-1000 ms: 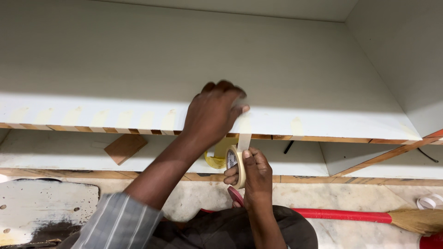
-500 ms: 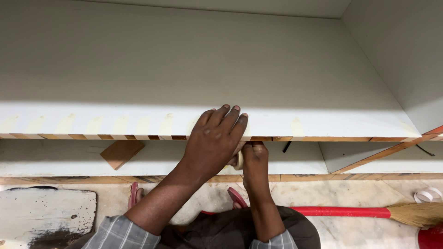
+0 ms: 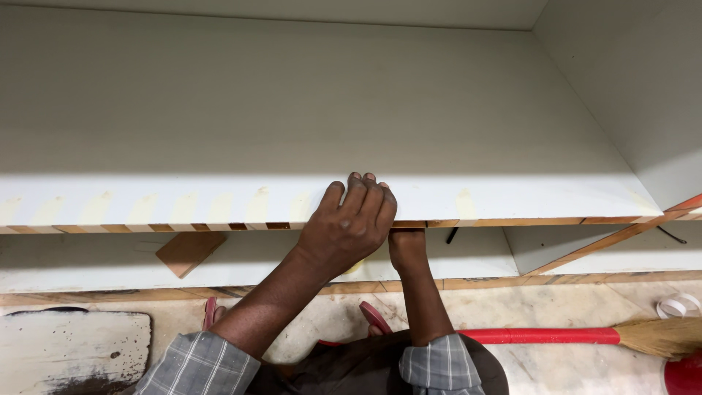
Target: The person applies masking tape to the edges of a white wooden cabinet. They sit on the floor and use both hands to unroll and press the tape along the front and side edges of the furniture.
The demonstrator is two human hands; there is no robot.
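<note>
Left hand (image 3: 347, 230) flat, fingers released, on shelf edge (image 3: 512, 212); right hand (image 3: 406, 247) beneath, grip hidden.

left hand (image 3: 347, 227): flat, fingers together, arm extended | right hand (image 3: 407, 249): mostly hidden, possibly curled
</note>
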